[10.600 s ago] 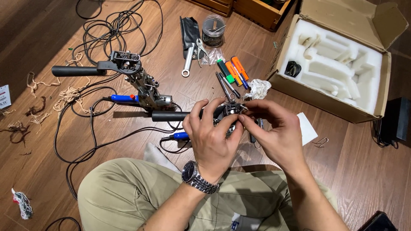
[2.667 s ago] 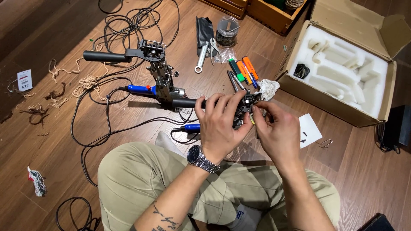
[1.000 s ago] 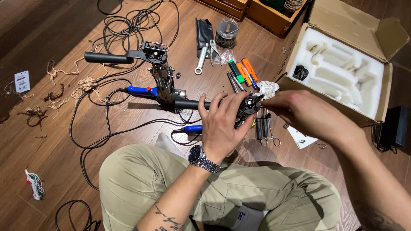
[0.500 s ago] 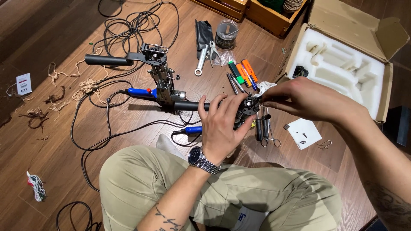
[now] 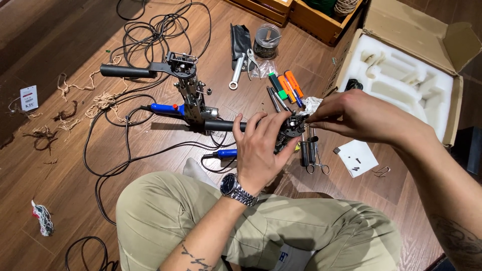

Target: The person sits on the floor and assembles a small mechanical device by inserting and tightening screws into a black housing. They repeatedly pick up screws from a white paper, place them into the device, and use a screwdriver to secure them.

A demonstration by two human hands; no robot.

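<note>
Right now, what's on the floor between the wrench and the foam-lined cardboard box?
In the head view, between the wrench and the cardboard box lie a clear plastic bag, then green and orange markers with pens, and a crumpled white wad.

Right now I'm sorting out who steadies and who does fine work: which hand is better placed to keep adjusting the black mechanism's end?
Probably the right hand: its fingertips pinch at the end of the black mechanism. The left hand wraps the mechanism from below, steadying it.
</note>
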